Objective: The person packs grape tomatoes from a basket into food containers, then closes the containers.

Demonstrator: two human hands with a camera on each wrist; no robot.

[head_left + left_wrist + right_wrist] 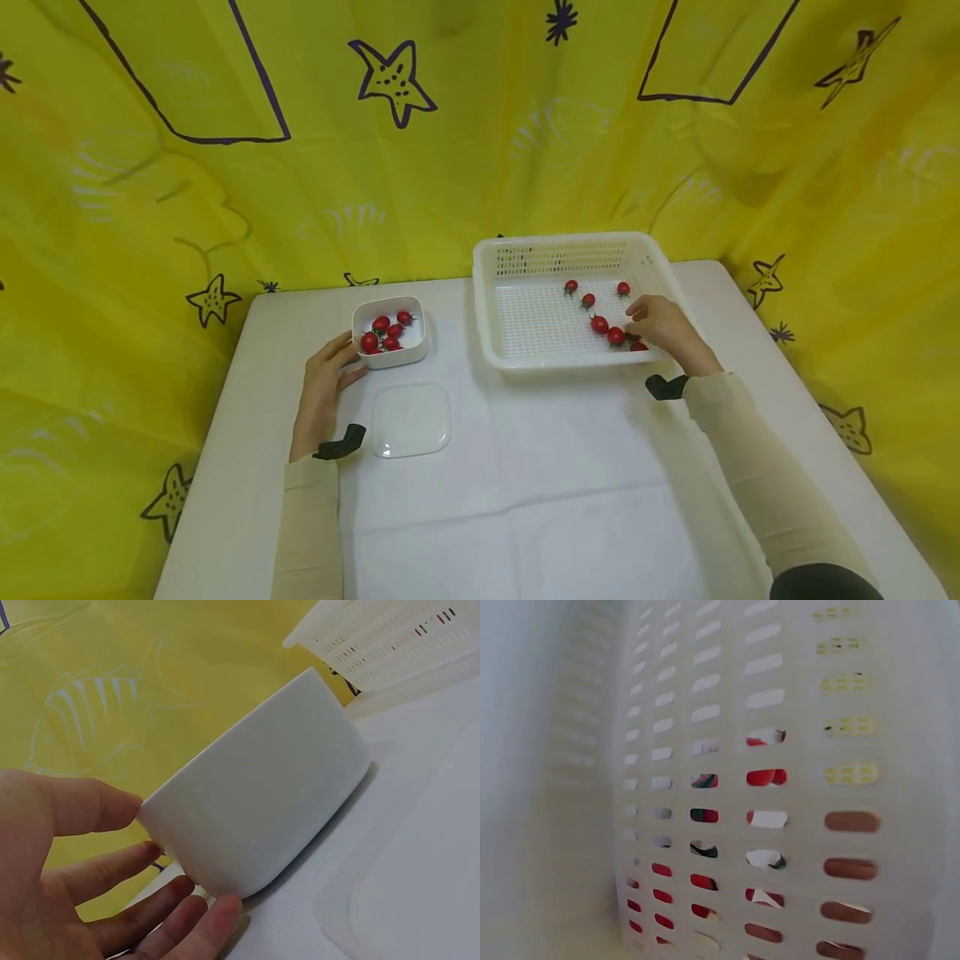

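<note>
"What has the left hand got?"

"Its fingers are spread, thumb near the rim of the white box, the other fingertips by its lower corner."

"And the right hand?"

"It reaches over the near right side of the basket, palm down. I can't tell whether its fingertips pinch anything; the right wrist view is filled by slotted wall, with only scraps of red and skin behind it."

"Where are the tomatoes?"

"Six show in the basket, the nearest partly covered by that hand and the rim. The rest lie inside the box, the lowest cut off by its front wall; the left wrist view shows just the box's outside."

"Anything else?"

"A translucent lid lies flat just in front of the box, on the white cloth. Behind hangs a yellow curtain."
</note>
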